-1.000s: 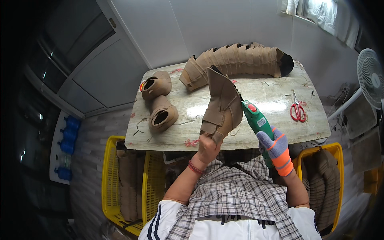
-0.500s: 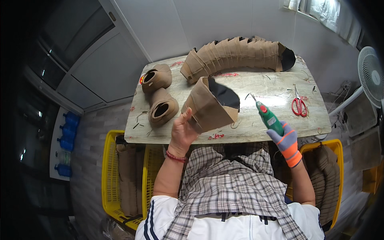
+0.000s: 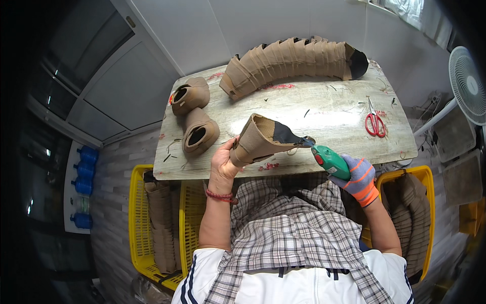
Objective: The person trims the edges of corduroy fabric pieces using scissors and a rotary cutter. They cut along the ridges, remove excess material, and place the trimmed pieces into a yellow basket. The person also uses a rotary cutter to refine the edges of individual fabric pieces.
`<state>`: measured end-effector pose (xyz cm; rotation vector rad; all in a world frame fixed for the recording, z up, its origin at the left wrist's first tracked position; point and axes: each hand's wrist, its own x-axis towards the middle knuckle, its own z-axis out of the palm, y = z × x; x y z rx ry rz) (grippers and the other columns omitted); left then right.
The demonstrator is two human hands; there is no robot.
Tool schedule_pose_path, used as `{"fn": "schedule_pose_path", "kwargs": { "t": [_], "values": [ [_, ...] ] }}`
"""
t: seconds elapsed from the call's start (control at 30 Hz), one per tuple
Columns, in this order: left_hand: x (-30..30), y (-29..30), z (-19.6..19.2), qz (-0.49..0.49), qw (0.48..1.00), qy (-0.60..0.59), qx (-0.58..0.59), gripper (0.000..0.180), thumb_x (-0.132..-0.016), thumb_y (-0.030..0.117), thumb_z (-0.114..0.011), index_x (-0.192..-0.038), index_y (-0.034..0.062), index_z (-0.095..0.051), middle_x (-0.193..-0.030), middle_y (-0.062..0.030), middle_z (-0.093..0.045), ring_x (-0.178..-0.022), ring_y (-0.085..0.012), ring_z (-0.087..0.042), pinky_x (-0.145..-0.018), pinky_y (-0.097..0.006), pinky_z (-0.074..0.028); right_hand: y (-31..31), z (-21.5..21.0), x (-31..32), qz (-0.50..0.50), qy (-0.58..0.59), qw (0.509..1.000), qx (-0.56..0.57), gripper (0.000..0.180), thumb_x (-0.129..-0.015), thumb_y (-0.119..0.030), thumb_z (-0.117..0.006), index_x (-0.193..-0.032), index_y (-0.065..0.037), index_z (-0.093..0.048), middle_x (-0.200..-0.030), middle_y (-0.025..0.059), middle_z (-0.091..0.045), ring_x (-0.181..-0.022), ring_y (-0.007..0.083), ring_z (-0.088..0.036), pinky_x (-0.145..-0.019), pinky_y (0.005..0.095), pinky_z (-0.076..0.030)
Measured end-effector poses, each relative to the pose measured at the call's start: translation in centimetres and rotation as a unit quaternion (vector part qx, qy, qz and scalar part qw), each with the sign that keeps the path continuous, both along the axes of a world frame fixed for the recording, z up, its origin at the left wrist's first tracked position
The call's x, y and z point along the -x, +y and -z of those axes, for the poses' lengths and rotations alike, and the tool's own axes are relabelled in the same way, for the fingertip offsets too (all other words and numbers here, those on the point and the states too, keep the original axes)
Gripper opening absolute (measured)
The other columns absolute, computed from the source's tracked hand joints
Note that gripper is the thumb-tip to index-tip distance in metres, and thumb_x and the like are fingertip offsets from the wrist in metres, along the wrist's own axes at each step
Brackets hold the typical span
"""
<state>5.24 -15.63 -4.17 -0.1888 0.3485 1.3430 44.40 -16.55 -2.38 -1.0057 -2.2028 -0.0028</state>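
Note:
My left hand [image 3: 224, 164] grips a tan boot upper [image 3: 263, 139] with a dark lining, held on its side over the near edge of the wooden table [image 3: 329, 109]. My right hand [image 3: 357, 178], in a grey and orange glove, holds a green power tool [image 3: 329, 160] whose tip touches the upper's open dark end.
A long curved row of several tan uppers [image 3: 293, 62] lies along the table's far edge. Two finished pieces [image 3: 195, 114] sit at the left end. Red scissors [image 3: 375, 121] lie at the right. Yellow crates [image 3: 157, 223] with more uppers stand on both sides of me; a fan [image 3: 468, 83] stands right.
The upper has been turned from upright to lying sideways and brought nearer to me. The green tool has moved in until its tip meets the upper's opening.

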Motion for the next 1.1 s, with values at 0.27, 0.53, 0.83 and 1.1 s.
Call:
{"fn": "schedule_pose_path", "kwargs": {
  "t": [0.27, 0.53, 0.83, 1.1],
  "values": [
    [-0.7, -0.1, 0.2, 0.020, 0.995, -0.100, -0.005, 0.028, -0.101, 0.015, -0.036, -0.109, -0.0063, -0.051, -0.111, -0.0241, -0.061, -0.100, -0.0368, -0.063, -0.090, -0.054, -0.052, -0.3, -1.4, 0.7, -0.027, 0.011, 1.000, -0.009, 0.049, -0.060, -0.033, -0.087, -0.097, -0.010, -0.064, -0.074, 0.0098, -0.064, -0.059, 0.0310, -0.060, -0.054, 0.0368, -0.049],
    [-2.8, -1.4, -1.9, 0.003, 0.997, 0.077, -0.014, 0.026, -0.100, 0.015, -0.039, -0.109, -0.0052, -0.054, -0.106, -0.0198, -0.064, -0.098, -0.0319, -0.064, -0.088, -0.046, -0.054, -0.8, -0.1, 2.5, -0.055, 0.048, 0.997, -0.007, 0.058, -0.056, -0.032, -0.089, -0.103, -0.008, -0.065, -0.077, 0.0099, -0.066, -0.063, 0.0293, -0.063, -0.057, 0.0359, -0.051],
    [-2.1, -7.2, -8.2, -0.070, 0.168, 0.982, -0.045, 0.021, -0.082, 0.015, -0.068, -0.075, -0.0040, -0.062, -0.084, -0.0209, -0.062, -0.081, -0.0356, -0.061, -0.071, -0.043, -0.048, -3.1, 2.7, 1.0, -0.015, 0.190, 0.979, 0.070, 0.057, -0.053, -0.015, -0.088, -0.103, -0.006, -0.064, -0.084, 0.0114, -0.068, -0.069, 0.0280, -0.063, -0.061, 0.0343, -0.050],
    [9.1, -3.3, -2.5, 0.057, 0.070, 0.994, 0.066, 0.026, -0.082, 0.022, -0.065, -0.083, -0.0045, -0.065, -0.092, -0.0233, -0.065, -0.090, -0.0369, -0.062, -0.082, -0.046, -0.048, -3.5, 2.4, 1.1, 0.001, 0.184, 0.975, 0.128, 0.054, -0.056, -0.011, -0.086, -0.105, -0.002, -0.064, -0.086, 0.0136, -0.066, -0.071, 0.0275, -0.063, -0.065, 0.0340, -0.050]
  ]
}}
